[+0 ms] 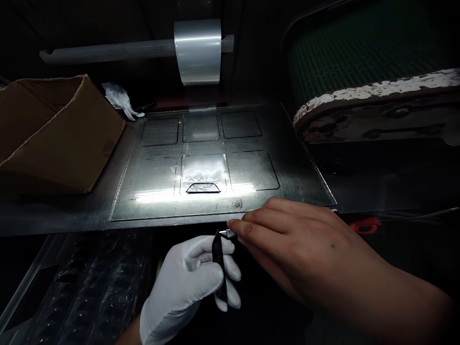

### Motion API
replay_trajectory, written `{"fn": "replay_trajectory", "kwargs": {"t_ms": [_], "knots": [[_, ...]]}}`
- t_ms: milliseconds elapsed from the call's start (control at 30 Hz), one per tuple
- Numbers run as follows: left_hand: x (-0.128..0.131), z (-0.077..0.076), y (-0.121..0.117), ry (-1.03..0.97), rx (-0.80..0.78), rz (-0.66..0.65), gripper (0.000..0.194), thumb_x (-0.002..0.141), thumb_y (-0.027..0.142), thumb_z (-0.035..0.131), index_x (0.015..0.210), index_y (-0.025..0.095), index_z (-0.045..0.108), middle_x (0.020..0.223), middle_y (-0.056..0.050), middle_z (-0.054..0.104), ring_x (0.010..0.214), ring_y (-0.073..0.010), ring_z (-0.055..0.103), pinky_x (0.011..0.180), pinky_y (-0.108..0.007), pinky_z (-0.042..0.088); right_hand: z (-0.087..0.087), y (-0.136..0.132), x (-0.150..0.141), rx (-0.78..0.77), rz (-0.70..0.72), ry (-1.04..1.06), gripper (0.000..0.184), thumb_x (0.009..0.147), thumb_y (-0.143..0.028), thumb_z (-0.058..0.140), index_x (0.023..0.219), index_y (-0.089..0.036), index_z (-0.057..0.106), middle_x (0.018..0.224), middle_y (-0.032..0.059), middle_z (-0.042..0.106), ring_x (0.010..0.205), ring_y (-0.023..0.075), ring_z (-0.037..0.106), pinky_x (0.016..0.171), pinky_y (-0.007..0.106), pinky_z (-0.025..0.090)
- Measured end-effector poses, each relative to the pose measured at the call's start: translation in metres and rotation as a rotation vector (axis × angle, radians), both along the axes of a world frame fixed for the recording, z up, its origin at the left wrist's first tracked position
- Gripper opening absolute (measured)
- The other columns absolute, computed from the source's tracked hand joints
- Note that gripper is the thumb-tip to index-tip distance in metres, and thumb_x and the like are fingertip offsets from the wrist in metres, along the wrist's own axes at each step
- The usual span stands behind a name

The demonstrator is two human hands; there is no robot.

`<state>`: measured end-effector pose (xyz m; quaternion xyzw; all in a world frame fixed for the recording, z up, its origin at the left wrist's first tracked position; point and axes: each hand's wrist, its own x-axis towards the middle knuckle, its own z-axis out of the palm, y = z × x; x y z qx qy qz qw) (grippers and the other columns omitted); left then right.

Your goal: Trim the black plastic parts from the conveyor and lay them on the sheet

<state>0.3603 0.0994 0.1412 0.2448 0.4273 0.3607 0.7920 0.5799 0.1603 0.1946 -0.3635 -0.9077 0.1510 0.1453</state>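
Observation:
My left hand (pixel 183 278), in a white glove, grips a slim, curved black piece (pixel 217 254) between thumb and fingers, in front of the bench edge. Just to the right is my right hand (pixel 294 239), bare, its fingers pressed together and pointing left. Between the fingertips and the black piece shows a small shiny silver bit (pixel 227 233); whether the right fingers hold it is hidden. Beyond both hands lies a flat plate (pixel 154 191) marked with rounded rectangles. A clear film strip (pixel 203 167) crosses it, with a small dark-edged trapezoid piece (pixel 203 188) at its near end.
A cardboard box (pixel 68 139) stands at left, beside a crumpled white cloth (pixel 120 99). A film roll (pixel 198 52) hangs on a rod at the back. Upper right is a green conveyor belt (pixel 352 52). Clear plastic trays (pixel 97 287) sit lower left; a red-handled object (pixel 364 225) lies right.

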Motion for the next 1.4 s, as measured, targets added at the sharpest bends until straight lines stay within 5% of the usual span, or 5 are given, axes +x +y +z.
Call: {"fn": "replay_trajectory", "kwargs": {"t_ms": [167,333,500,1000,1400], "knots": [[-0.003,-0.008,0.0,-0.083,0.029,-0.02,0.05,0.085,0.054,0.085,0.112,0.014,0.073,0.079,-0.006,0.071,0.061,-0.0166,0.07,0.053,-0.021,0.053,-0.002,0.0,0.003,-0.007,0.027,0.022,0.025,0.106,-0.023,0.057,0.125,-0.021,0.073,0.105,0.0023,0.08,0.091,0.0211,0.072,0.078,0.036,0.057],[-0.004,-0.015,-0.001,-0.172,0.074,0.08,0.044,0.091,0.048,0.08,0.126,0.021,0.074,0.116,-0.013,0.077,0.064,-0.0142,0.073,0.056,-0.019,0.053,-0.008,-0.006,0.006,0.044,-0.039,0.128,0.024,0.108,-0.022,0.055,0.129,-0.018,0.067,0.115,0.004,0.081,0.094,0.0186,0.077,0.074,0.031,0.057],[-0.001,-0.012,-0.001,-0.156,0.102,0.101,0.05,0.092,0.047,0.08,0.132,0.017,0.073,0.083,-0.013,0.082,0.062,-0.0167,0.073,0.057,-0.02,0.051,-0.011,-0.016,-0.001,0.039,-0.047,0.064,0.023,0.107,-0.022,0.053,0.123,-0.02,0.069,0.113,0.005,0.081,0.092,0.0233,0.079,0.059,0.033,0.053],[0.0,-0.006,-0.001,-0.033,0.093,0.1,0.058,0.087,0.049,0.085,0.135,0.018,0.074,0.085,-0.011,0.079,0.067,-0.0163,0.069,0.061,-0.021,0.053,-0.011,-0.016,-0.003,-0.057,-0.015,0.004,0.028,0.099,-0.017,0.058,0.123,-0.023,0.071,0.107,0.0037,0.081,0.084,0.0253,0.079,0.068,0.04,0.059],[0.001,-0.008,0.001,-0.062,0.11,0.123,0.044,0.093,0.04,0.079,0.13,0.018,0.075,0.086,-0.012,0.08,0.066,-0.0168,0.069,0.06,-0.023,0.052,-0.009,-0.017,-0.001,-0.108,0.02,-0.042,0.022,0.095,-0.014,0.061,0.111,-0.023,0.072,0.092,0.0041,0.078,0.071,0.0204,0.071,0.065,0.032,0.048]]}}
